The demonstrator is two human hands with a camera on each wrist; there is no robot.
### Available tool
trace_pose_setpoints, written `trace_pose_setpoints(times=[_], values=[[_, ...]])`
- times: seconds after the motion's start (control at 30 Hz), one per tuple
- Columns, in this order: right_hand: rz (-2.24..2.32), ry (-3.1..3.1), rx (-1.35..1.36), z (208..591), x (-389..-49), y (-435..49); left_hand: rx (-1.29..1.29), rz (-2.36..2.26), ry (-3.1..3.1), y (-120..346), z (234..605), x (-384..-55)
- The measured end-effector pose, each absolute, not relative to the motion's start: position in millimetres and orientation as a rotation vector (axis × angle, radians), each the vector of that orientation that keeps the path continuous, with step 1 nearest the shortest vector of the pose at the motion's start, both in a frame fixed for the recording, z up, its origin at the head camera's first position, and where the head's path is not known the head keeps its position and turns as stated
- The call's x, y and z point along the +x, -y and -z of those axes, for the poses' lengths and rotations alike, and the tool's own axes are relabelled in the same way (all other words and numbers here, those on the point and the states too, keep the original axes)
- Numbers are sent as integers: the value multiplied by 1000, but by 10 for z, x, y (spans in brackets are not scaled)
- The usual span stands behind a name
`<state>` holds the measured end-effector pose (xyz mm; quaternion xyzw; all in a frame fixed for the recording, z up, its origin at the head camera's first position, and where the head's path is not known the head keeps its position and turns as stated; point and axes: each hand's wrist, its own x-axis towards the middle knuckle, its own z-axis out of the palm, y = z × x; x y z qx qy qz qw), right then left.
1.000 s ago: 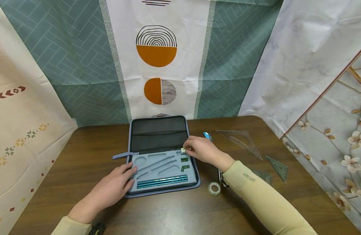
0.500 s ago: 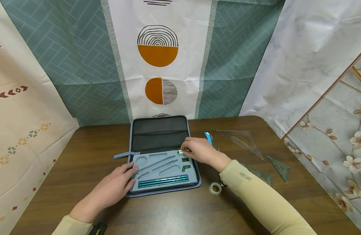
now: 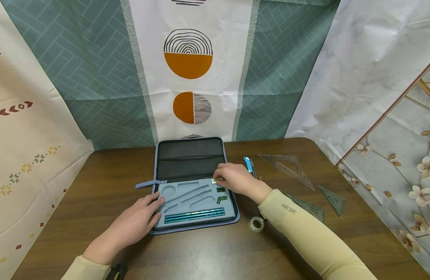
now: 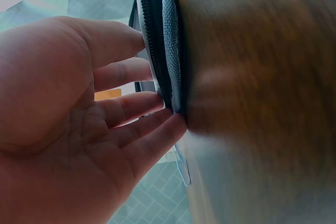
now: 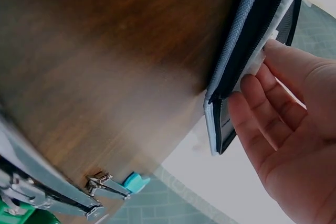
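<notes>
A blue-edged zip case (image 3: 190, 159) lies unfolded on the table, its lid back and a grey moulded tray (image 3: 200, 194) in the near half. Teal pencils (image 3: 194, 216) fill the tray's front slot; two small dark green pieces (image 3: 220, 200) sit at its right. At the tray's back right corner my right hand (image 3: 237, 177) pinches a small white-and-green block (image 3: 213, 181), mostly covered by the fingers. My left hand (image 3: 139, 219) rests on the case's left edge with relaxed fingers; the left wrist view shows its fingertips (image 4: 152, 100) against the zipped rim.
Right of the case lie a tape roll (image 3: 257, 224), a metal compass with a light blue end (image 3: 248, 163), a large clear set square (image 3: 288, 167) and a small green triangle (image 3: 334, 200). A green protractor-like piece (image 3: 311, 208) is partly under the right sleeve. Patterned cloths hang behind.
My right hand has shifted slightly left with the small block, from the tray's corner edge to over its back right slot. The left hand has stayed on the case.
</notes>
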<state>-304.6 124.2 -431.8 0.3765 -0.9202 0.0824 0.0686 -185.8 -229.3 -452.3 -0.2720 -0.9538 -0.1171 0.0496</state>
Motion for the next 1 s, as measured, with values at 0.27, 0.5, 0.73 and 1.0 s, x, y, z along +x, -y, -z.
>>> trace_pose_setpoints(times=[0.27,0.5,0.73,1.0], values=[[-269,2771,1132,4317,-3049,-1226,-820,356,2925,2288,4514,-1857],[-311,2771,1102,4342,-3068,-1220,-822,349,2902,2297,4527,-1859],[-350,2790,1062,4351,-3070,-1220,-821,349,2898,2294,4524,-1858],[-374,2816,1045,4338,-3078,-1214,-814,348,2911,2289,4520,-1862]])
